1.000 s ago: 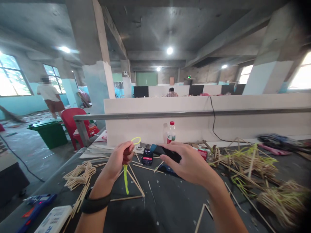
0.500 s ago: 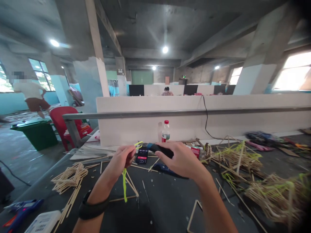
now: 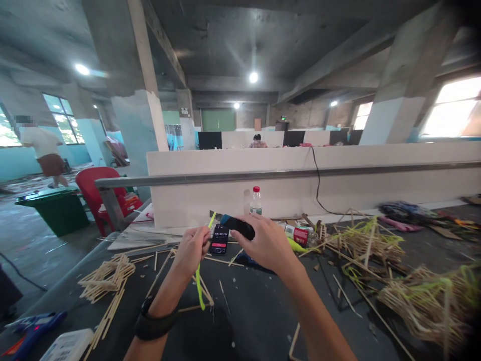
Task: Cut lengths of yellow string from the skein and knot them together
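My left hand (image 3: 193, 250) is closed on a neon-yellow cord (image 3: 200, 286); one end hangs below the fist and a short loop sticks up above it. A black and blue utility knife (image 3: 238, 225) is gripped in my right hand (image 3: 268, 245), its blade pointing left and touching or just beside the upper cord. Beneath the knife lies a phone (image 3: 220, 239) showing a timer. Below my left hand, thin wooden sticks (image 3: 205, 288) joined at a corner rest on the dark table (image 3: 259, 311).
Loose sticks (image 3: 107, 278) pile up at left, near a blue glue gun (image 3: 35, 331) and a white box (image 3: 69, 346). Stick bundles with yellow cord (image 3: 421, 301) cover the right side. A bottle (image 3: 256, 200) stands by the partition (image 3: 210, 198); another bottle (image 3: 300, 234) lies right.
The knife and my right hand have moved slightly left, and the blade has come up to the cord above my left fist. A person at far left has shifted.
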A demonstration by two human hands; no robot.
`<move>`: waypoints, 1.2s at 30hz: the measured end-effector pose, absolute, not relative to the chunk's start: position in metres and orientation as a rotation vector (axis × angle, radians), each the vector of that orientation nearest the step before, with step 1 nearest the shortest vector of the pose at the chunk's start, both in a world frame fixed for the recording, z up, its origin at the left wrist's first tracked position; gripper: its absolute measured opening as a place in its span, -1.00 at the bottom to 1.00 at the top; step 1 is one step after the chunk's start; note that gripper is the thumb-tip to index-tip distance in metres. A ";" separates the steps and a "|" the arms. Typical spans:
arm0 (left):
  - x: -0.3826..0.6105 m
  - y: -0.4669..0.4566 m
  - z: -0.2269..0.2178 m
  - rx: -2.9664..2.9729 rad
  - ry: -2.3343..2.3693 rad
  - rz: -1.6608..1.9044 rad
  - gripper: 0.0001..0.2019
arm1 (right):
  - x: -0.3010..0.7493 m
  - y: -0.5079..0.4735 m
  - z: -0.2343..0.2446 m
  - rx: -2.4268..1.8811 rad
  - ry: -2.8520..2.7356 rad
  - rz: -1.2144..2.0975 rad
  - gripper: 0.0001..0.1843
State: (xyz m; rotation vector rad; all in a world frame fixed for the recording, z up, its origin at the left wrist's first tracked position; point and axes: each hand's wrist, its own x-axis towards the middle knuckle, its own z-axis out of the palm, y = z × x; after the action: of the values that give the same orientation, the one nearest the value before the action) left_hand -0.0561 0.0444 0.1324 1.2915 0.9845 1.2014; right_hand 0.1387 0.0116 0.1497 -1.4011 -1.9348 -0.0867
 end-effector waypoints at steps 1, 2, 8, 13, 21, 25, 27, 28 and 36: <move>-0.054 0.044 0.133 1.272 0.994 1.223 -0.63 | 0.137 0.013 0.148 -1.399 -1.926 -0.095 -0.61; -0.053 0.043 0.133 1.254 1.003 1.249 -0.63 | 0.137 0.014 0.147 -1.397 -1.918 -0.102 -0.61; -0.044 0.050 0.125 1.130 1.013 1.462 -0.55 | 0.137 0.017 0.143 -1.401 -1.891 -0.102 -0.60; -0.045 0.050 0.120 1.083 1.021 1.726 -0.54 | 0.129 0.014 0.144 -1.356 -1.852 -0.127 -0.57; -0.045 0.046 0.123 1.031 1.005 1.792 -0.59 | 0.124 0.013 0.143 -1.328 -1.852 -0.138 -0.56; -0.038 0.043 0.125 0.956 0.941 1.801 -0.58 | 0.118 0.015 0.139 -1.327 -1.837 -0.173 -0.56; -0.035 0.042 0.122 0.948 0.931 1.810 -0.57 | 0.114 0.016 0.137 -1.337 -1.834 -0.187 -0.57; -0.034 0.042 0.120 0.960 0.937 1.814 -0.57 | 0.113 0.017 0.137 -1.341 -1.834 -0.193 -0.57; -0.043 0.048 0.112 1.228 1.161 1.908 -0.59 | 0.112 0.017 0.135 -1.322 -1.833 -0.248 -0.59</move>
State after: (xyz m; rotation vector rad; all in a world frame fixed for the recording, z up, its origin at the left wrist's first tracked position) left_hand -0.0430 0.0477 0.1120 1.2279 1.1612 1.9080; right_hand 0.1119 0.0165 0.1352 -1.3221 -1.8332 -0.2484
